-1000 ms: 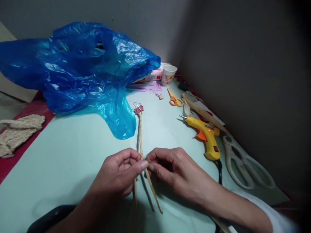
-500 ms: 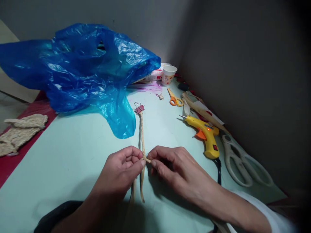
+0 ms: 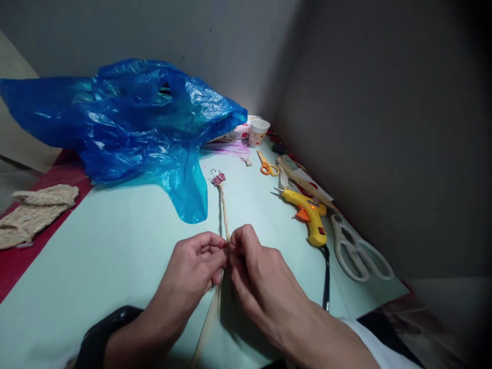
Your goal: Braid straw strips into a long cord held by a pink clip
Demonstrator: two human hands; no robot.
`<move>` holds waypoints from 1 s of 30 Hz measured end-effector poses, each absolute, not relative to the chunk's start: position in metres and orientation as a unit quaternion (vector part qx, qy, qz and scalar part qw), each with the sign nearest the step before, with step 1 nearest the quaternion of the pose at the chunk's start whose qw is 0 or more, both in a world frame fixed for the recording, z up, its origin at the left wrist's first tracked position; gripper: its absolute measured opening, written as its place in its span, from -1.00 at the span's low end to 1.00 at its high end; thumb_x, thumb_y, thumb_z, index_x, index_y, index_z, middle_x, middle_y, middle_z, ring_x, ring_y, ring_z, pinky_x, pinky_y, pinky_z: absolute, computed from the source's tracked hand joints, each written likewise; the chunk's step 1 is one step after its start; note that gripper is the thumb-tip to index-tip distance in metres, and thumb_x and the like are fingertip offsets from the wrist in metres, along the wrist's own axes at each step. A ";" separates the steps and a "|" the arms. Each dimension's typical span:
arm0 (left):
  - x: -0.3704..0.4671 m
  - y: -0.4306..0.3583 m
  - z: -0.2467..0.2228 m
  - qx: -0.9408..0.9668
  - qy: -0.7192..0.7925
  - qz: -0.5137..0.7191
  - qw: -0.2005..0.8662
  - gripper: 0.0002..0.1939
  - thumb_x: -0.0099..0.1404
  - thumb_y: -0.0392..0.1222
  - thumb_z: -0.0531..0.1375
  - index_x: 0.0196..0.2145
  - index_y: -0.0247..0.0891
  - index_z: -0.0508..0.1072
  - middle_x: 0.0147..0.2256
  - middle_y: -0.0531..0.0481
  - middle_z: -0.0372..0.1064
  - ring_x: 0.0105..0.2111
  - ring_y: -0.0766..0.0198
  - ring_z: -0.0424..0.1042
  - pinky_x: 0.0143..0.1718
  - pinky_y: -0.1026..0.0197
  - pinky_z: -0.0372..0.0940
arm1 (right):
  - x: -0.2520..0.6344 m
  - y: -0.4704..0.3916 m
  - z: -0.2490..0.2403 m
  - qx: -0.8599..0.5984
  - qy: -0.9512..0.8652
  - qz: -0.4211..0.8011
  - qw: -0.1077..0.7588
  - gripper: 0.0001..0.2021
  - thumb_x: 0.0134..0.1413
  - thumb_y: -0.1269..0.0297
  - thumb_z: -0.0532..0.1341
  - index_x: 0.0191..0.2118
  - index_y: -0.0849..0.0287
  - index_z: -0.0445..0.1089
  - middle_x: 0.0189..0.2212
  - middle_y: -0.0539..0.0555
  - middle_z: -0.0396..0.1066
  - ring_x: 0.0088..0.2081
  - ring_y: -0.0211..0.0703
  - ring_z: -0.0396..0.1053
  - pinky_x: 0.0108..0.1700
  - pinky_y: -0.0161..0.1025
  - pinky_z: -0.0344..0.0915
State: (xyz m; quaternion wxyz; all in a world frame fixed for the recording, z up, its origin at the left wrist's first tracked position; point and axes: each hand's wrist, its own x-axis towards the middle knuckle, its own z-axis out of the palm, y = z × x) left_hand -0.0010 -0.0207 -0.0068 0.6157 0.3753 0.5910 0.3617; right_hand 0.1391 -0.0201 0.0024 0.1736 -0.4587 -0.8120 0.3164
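A thin tan braid (image 3: 224, 210) runs toward me from a dark pink binder clip (image 3: 219, 178) on the pale green table cover. My left hand (image 3: 194, 266) pinches the braid's near end, thumb against fingers. From the right, my right hand (image 3: 261, 279) meets it there, its fingertips closed at the same spot and partly hidden behind its knuckles. Below the hands, loose flat strands (image 3: 209, 320) trail toward the near edge.
At the back left lies a crumpled blue plastic bag (image 3: 142, 118), with a woven piece (image 3: 38, 212) at far left. Rightward are a paper cup (image 3: 258, 133), orange scissors (image 3: 266, 164), a yellow glue gun (image 3: 313, 218) and large white-handled scissors (image 3: 351, 251).
My right hand has moved left, bringing its fingertips against my left hand's at the braid. The strand it held out to the right no longer shows. The view has shifted slightly.
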 end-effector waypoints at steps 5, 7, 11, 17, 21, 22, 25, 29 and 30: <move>-0.005 -0.021 -0.012 0.404 0.573 0.376 0.606 -0.88 0.15 -0.19 0.16 -0.44 -0.30 0.40 -0.71 0.21 0.16 -0.72 0.48 0.03 -0.62 0.34 -0.08 | 0.126 -0.033 -0.010 -0.477 -0.856 0.080 0.182 -0.77 0.01 0.54 0.05 -0.25 0.13 0.02 -0.53 -0.01 0.34 -0.58 -0.19 0.23 -0.53 -0.26 -0.12; -0.007 -0.022 -0.013 0.403 0.555 0.385 0.617 -0.90 0.12 -0.21 0.18 -0.45 -0.30 0.43 -0.69 0.19 0.19 -0.66 0.44 0.13 -0.56 0.34 0.03 | 0.120 -0.035 -0.011 -0.487 -0.855 -0.007 0.180 -0.78 0.02 0.57 0.07 -0.25 0.15 0.06 -0.56 -0.01 0.34 -0.58 -0.19 0.25 -0.53 -0.25 -0.11; -0.011 -0.023 -0.013 0.383 0.530 0.407 0.638 -0.95 0.06 -0.27 0.22 -0.45 -0.29 0.45 -0.60 0.14 0.30 -0.51 0.37 0.27 -0.41 0.31 0.16 | 0.114 -0.035 -0.007 -0.491 -0.855 -0.076 0.150 -0.69 0.06 0.58 0.04 -0.03 0.32 0.13 -0.57 0.05 0.39 -0.55 -0.18 0.31 -0.50 -0.25 0.02; -0.010 -0.021 -0.012 0.392 0.551 0.377 0.633 -0.86 0.11 -0.19 0.19 -0.53 -0.30 0.39 -0.74 0.19 0.16 -0.72 0.47 0.07 -0.61 0.32 -0.05 | 0.118 -0.031 -0.003 -0.492 -0.864 -0.040 0.097 -0.41 0.00 0.57 0.06 0.19 0.47 -0.05 -0.55 0.08 0.42 -0.54 -0.13 0.35 -0.46 -0.23 0.13; -0.008 -0.020 -0.010 0.397 0.573 0.369 0.615 -0.85 0.11 -0.19 0.19 -0.54 -0.30 0.36 -0.77 0.22 0.12 -0.76 0.51 0.02 -0.64 0.35 -0.10 | 0.123 -0.030 0.001 -0.478 -0.873 0.025 0.093 -0.35 -0.04 0.55 0.08 0.22 0.47 -0.10 -0.51 0.10 0.44 -0.51 -0.08 0.37 -0.39 -0.19 0.17; -0.008 -0.020 -0.010 0.401 0.574 0.368 0.612 -0.85 0.12 -0.19 0.19 -0.53 -0.30 0.35 -0.76 0.21 0.13 -0.76 0.51 0.03 -0.64 0.35 -0.10 | 0.125 -0.030 0.003 -0.477 -0.871 0.064 0.096 -0.37 -0.01 0.51 0.08 0.22 0.45 -0.08 -0.48 0.12 0.46 -0.48 -0.06 0.38 -0.37 -0.18 0.18; -0.009 -0.021 -0.012 0.406 0.563 0.365 0.620 -0.83 0.14 -0.14 0.20 -0.46 -0.31 0.37 -0.69 0.17 0.22 -0.73 0.50 0.08 -0.65 0.37 -0.05 | 0.139 -0.026 0.011 -0.477 -0.839 0.231 0.124 -0.51 0.16 0.32 0.08 0.18 0.31 0.01 -0.39 0.10 0.48 -0.41 -0.08 0.40 -0.34 -0.21 0.20; -0.012 -0.020 -0.015 0.396 0.556 0.364 0.634 -0.79 0.17 -0.10 0.22 -0.41 -0.33 0.39 -0.68 0.18 0.22 -0.71 0.51 0.08 -0.65 0.39 -0.03 | 0.160 -0.014 0.014 -0.464 -0.770 0.394 0.189 -0.69 0.24 0.19 0.09 0.06 0.13 0.15 -0.37 0.01 0.48 -0.34 -0.18 0.40 -0.25 -0.27 0.22; -0.012 -0.020 -0.015 0.395 0.555 0.363 0.635 -0.79 0.19 -0.10 0.21 -0.40 -0.33 0.40 -0.69 0.18 0.22 -0.71 0.51 0.08 -0.65 0.39 -0.03 | 0.163 -0.011 0.013 -0.452 -0.751 0.437 0.202 -0.77 0.25 0.22 0.07 -0.01 0.14 0.20 -0.39 0.00 0.48 -0.36 -0.21 0.41 -0.25 -0.29 0.24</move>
